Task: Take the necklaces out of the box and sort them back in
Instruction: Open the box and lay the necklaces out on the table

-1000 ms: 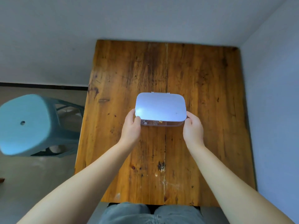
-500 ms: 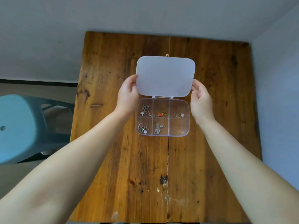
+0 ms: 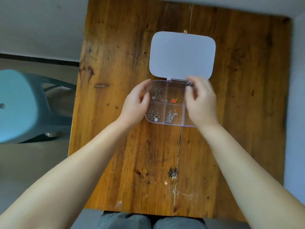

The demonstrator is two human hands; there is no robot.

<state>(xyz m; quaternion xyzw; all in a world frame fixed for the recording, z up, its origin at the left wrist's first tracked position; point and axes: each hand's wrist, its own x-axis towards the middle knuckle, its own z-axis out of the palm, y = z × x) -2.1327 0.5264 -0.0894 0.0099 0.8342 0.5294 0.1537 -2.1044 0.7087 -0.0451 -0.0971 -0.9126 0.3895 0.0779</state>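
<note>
Now | box [image 3: 165, 103] lid open | hands [image 3: 200, 100] over compartments | necklaces [image 3: 177, 99] inside

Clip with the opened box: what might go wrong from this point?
1. The silver chain in the far-left cell drapes over the divider of the clear plastic compartment box, so lifting it could snag.
2. The right hand hides the right cells, risking a blind grab.
3. Thin chains may tangle.

The worn wooden desk [image 3: 125, 154] is stretching out in front of me, its planks scratched and stained. Lying directly on it is the clear compartment box [image 3: 165, 123], its frosted lid [image 3: 182, 55] resting flat, open on the wood.
</note>
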